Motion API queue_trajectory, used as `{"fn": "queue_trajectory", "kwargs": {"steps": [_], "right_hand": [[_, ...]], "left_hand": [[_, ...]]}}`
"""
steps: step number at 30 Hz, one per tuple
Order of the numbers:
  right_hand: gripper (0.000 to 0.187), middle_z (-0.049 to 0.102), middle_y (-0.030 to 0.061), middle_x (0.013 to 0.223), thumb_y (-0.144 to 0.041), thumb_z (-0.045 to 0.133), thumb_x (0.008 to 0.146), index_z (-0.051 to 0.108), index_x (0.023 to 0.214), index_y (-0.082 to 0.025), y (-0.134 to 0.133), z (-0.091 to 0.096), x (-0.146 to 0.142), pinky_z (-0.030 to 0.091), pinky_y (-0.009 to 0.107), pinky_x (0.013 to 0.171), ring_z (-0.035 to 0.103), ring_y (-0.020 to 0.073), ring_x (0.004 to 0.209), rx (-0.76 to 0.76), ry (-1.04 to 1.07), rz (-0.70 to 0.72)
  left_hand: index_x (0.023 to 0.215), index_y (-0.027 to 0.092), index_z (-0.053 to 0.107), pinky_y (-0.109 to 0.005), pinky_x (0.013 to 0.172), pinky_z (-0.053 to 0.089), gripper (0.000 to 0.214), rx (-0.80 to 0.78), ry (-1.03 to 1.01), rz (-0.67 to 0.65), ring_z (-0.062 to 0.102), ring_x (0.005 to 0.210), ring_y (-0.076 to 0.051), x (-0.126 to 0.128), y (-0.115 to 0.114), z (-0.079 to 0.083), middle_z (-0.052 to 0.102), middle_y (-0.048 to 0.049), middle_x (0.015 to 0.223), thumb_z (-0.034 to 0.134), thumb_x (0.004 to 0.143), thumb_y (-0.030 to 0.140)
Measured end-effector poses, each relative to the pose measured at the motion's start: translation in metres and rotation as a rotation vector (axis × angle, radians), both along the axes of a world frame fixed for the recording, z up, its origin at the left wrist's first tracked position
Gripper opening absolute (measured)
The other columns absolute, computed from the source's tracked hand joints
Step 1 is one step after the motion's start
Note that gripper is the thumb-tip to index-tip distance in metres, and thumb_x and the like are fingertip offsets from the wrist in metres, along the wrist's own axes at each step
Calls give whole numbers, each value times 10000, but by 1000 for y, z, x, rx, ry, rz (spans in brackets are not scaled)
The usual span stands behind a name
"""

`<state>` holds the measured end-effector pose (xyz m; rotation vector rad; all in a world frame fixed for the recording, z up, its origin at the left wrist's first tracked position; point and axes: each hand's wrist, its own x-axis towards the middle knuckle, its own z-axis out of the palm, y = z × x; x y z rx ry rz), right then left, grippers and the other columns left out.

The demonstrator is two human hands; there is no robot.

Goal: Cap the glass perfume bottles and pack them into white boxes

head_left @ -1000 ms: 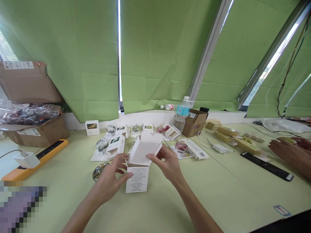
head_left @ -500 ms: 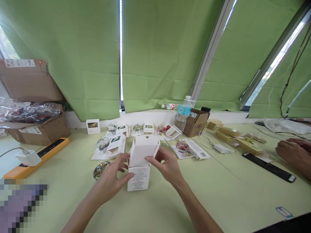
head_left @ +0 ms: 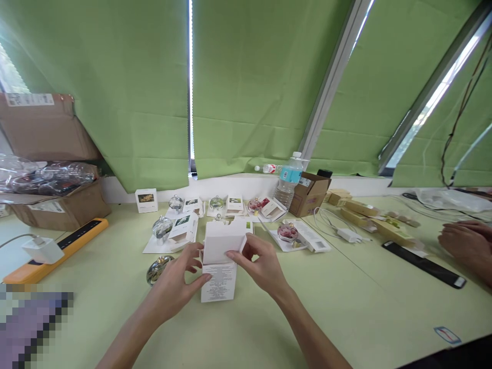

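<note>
A small white cardboard box point(head_left: 218, 284) with printed text on its near face stands upright on the table, its lid flap point(head_left: 223, 246) raised. My left hand point(head_left: 179, 284) grips the box's left side, thumb on the printed face. With thumb and fingers, my right hand point(head_left: 261, 261) pinches the right part of the flap. Just left of my left hand lies a round glass ball point(head_left: 157, 270) with a gold-coloured cap, partly covered by that hand. The inside of the box is hidden behind the flap.
Behind are several glass balls, one with pink contents point(head_left: 287, 232), beside opened white boxes point(head_left: 183, 228). A water bottle point(head_left: 289, 179) stands by a brown carton point(head_left: 310, 193). An orange power strip point(head_left: 57, 251) lies left. Another person's hands point(head_left: 467, 243) rest at right.
The flap has tipped lower, and its top edge stands less high. My right hand has shifted slightly left with it. My left hand stays on the box.
</note>
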<state>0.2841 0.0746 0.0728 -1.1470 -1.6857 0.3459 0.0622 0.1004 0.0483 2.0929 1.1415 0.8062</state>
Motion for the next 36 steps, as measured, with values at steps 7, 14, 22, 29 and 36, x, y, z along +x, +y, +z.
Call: {"fn": "queue_trajectory", "kwargs": {"steps": [7, 14, 22, 29, 36], "right_hand": [[191, 597, 15, 721, -391, 668, 812, 667, 860, -206, -1, 1, 0, 379, 244, 481, 437, 114, 535, -20, 1, 3], [219, 608, 15, 720, -424, 661, 813, 671, 840, -206, 0, 3, 2, 372, 246, 489, 459, 126, 575, -65, -45, 43], [262, 642, 27, 792, -451, 598, 854, 663, 902, -202, 0, 1, 0, 389, 257, 520, 490, 132, 603, -152, -87, 37], [263, 597, 9, 737, -429, 594, 859, 631, 982, -200, -2, 0, -3, 373, 246, 480, 449, 114, 543, -115, -9, 7], [227, 570, 3, 727, -376, 577, 870, 606, 1010, -200, -3, 1, -3, 379, 241, 480, 442, 117, 547, -64, -5, 16]], "left_hand": [[1260, 366, 337, -402, 832, 485, 477, 0, 13, -2, 630, 948, -220, 0, 0, 1, 629, -6, 1150, 566, 843, 404], [1263, 366, 344, -397, 819, 491, 483, -2, 13, 7, 632, 950, -225, 0, -2, 0, 640, -3, 1136, 571, 838, 406], [1272, 348, 364, -386, 796, 500, 481, 11, 10, -5, 637, 958, -237, 0, -2, 2, 653, -23, 1128, 561, 842, 432], [1257, 337, 388, -367, 789, 509, 458, 17, 1, 0, 638, 957, -222, 1, -2, 2, 640, -25, 1149, 563, 842, 418], [1242, 303, 405, -392, 792, 511, 451, 20, -5, 14, 644, 958, -240, 1, -2, 2, 658, -51, 1099, 560, 841, 439]]}}
